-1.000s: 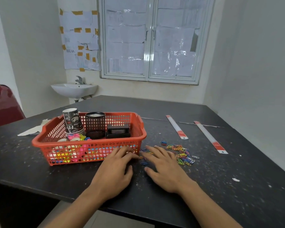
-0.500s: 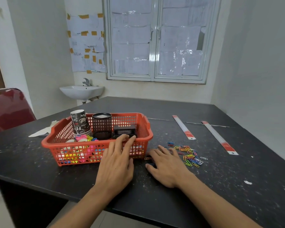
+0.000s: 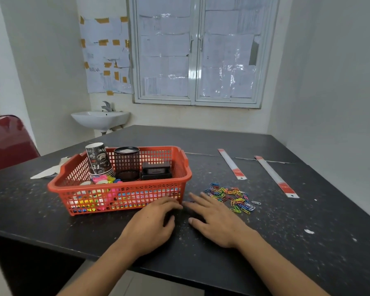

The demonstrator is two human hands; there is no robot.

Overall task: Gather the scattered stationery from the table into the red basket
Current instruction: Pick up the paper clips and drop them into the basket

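Note:
The red basket [image 3: 124,197] stands on the black table [image 3: 286,242], left of centre. Inside it are stacked paper cups [image 3: 98,160], a black mesh pen holder [image 3: 127,163], a black box [image 3: 156,170] and colourful small items [image 3: 104,180]. A heap of coloured paper clips [image 3: 231,196] lies on the table right of the basket. My left hand [image 3: 152,227] rests palm down at the basket's front right corner, fingers slightly bent. Beside it, my right hand [image 3: 216,221] lies flat with fingers spread, its fingertips near the clips' left edge. Two white rulers [image 3: 232,164] [image 3: 275,176] lie further back.
A crumpled white paper [image 3: 49,170] lies behind the basket at the left. A red chair [image 3: 6,142] stands at the table's left side. A wash basin [image 3: 100,119] hangs on the wall behind. The table's front edge runs just under my forearms.
My left hand came down from the basket's front rim to the tabletop beside my right hand. The right hand stays flat near the clips. The view shifted slightly.

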